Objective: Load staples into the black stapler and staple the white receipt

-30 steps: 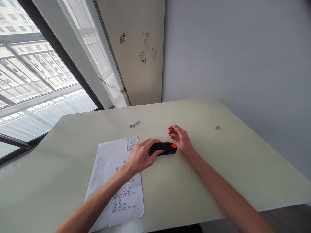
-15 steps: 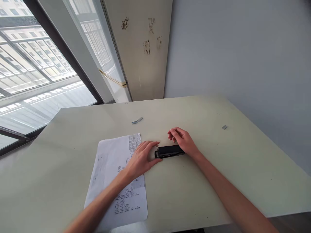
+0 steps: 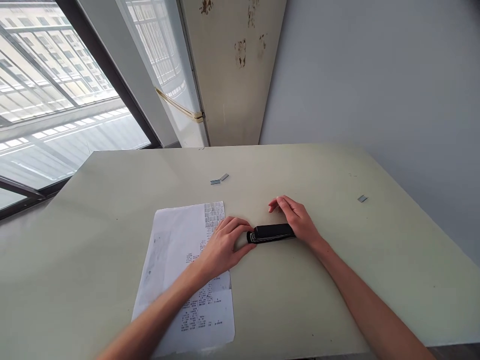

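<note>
A black stapler point(image 3: 273, 232) lies flat on the pale table, just right of the printed sheets. My left hand point(image 3: 228, 245) has its thumb and fingers closed round the stapler's left end, and its forearm crosses the paper point(image 3: 168, 250). At the stapler's right end rests the heel of my right hand point(image 3: 294, 215). The fingers of that hand are curled together beyond the stapler; whether they hold anything small is hidden.
Two small staple strips point(image 3: 219, 180) lie behind the paper, and another strip point(image 3: 362, 198) is at the right. The table point(image 3: 393, 280) reaches a grey wall on the right. A window and a cabinet point(image 3: 232, 100) stand behind.
The view has shifted slightly. My left thumb and fingers have closed in on the stapler's left end. The fingers of my right hand are drawn closer together.
</note>
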A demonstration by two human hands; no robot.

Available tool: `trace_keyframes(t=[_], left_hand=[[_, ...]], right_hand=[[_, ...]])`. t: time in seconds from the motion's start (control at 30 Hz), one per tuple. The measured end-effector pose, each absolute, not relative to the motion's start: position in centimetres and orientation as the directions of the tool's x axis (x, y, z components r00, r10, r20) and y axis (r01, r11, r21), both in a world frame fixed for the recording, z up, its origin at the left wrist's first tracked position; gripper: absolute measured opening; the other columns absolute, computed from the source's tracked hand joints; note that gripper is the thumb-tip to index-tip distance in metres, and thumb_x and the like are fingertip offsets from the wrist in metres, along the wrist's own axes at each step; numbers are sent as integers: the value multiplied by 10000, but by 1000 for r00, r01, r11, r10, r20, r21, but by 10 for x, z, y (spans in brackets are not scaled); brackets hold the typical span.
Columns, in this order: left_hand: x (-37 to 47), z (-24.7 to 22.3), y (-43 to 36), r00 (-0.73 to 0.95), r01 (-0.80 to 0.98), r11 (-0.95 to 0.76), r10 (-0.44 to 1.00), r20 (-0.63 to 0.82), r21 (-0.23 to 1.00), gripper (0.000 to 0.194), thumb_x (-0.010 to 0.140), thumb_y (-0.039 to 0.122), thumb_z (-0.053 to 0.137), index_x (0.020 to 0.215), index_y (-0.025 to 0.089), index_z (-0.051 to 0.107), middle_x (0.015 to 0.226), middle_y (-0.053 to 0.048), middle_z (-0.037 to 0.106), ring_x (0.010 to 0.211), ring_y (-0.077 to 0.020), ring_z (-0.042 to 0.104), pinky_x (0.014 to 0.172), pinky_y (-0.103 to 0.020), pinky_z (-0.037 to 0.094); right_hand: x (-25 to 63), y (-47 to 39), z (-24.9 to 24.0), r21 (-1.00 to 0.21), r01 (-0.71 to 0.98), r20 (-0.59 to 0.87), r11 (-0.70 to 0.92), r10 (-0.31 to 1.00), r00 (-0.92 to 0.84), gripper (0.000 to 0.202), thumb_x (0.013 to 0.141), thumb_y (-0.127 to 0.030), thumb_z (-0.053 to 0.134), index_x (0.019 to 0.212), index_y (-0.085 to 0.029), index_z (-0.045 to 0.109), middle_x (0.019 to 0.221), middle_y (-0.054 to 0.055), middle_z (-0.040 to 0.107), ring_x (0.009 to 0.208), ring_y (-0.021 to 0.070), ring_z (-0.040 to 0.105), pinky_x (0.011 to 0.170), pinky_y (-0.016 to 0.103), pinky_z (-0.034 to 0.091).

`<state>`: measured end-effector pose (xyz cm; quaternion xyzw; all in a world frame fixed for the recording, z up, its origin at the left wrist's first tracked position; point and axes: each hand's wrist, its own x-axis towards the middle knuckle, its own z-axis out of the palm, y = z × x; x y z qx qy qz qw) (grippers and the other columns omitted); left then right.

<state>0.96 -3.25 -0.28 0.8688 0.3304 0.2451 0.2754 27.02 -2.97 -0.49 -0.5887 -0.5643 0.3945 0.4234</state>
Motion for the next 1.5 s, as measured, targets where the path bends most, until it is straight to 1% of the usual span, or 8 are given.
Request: trace_keyframes(t=[0.17,0.3,0.4,0.5,0.73,1.33,1.4,1.5], left_hand=[[13,-2,-34,647,456,-634,718,256,624,195,996,359,695,1168,271,668,1190,-69,709,1122,-276,641,996,-481,549],[19,-1,-37,629,512,-648,730,268,563,168,1013,394,670,1107,254,675,1146,-70,722,1048,-271,650,943,-474,545],[20,-1,-38,638,538,-668,721,270,515,186,1041,418,615,1038,248,690,1093,-74,732,987,-263,657,892,-464,547],[15,2,-36,647,545,-672,717,259,501,205,1053,421,595,1028,244,696,1058,-71,741,962,-256,664,866,-446,547],[-11,18,-33,689,530,-691,689,225,492,186,1054,412,589,1061,261,698,1043,-55,741,929,-234,665,857,-405,535],[-40,44,1,852,434,-810,511,113,394,206,1028,444,631,1038,282,758,1178,-55,725,1054,-234,661,991,-407,507],[-41,45,16,836,456,-793,538,112,404,271,996,515,664,1109,284,750,1205,-55,729,1111,-250,660,1017,-411,505],[-35,40,52,685,616,-689,708,172,382,339,1017,532,608,1168,246,707,1160,-62,740,1096,-252,665,1017,-416,510]], right_hand=[[271,-30,-4,-948,317,-16,-13,1000,-8,524,1055,-650,402,934,-241,707,953,57,761,996,245,679,989,386,494],[273,-33,-1,-968,250,-17,21,989,-149,420,1023,-616,511,998,-243,703,962,54,761,973,234,695,944,379,528],[277,-36,5,-971,239,-82,6,931,-355,362,914,-580,704,1083,-260,722,1043,45,773,940,231,712,871,366,558],[282,-37,12,-939,343,-164,8,867,-470,447,756,-504,876,1129,-288,758,1083,29,775,942,246,709,823,360,561],[291,-35,18,-922,381,-145,72,848,-510,327,803,-387,830,1114,-296,789,1100,25,785,985,255,717,814,346,562],[302,-29,12,-949,316,-176,-12,850,-496,380,783,-413,857,1115,-263,749,1050,27,750,917,219,683,792,330,534],[304,-27,10,-950,312,-178,-22,859,-481,396,783,-431,863,1121,-263,743,1023,26,744,914,220,675,797,336,525],[306,-26,8,-954,298,-172,-29,869,-464,401,788,-442,866,1127,-271,737,1026,21,737,926,218,666,808,336,514]])
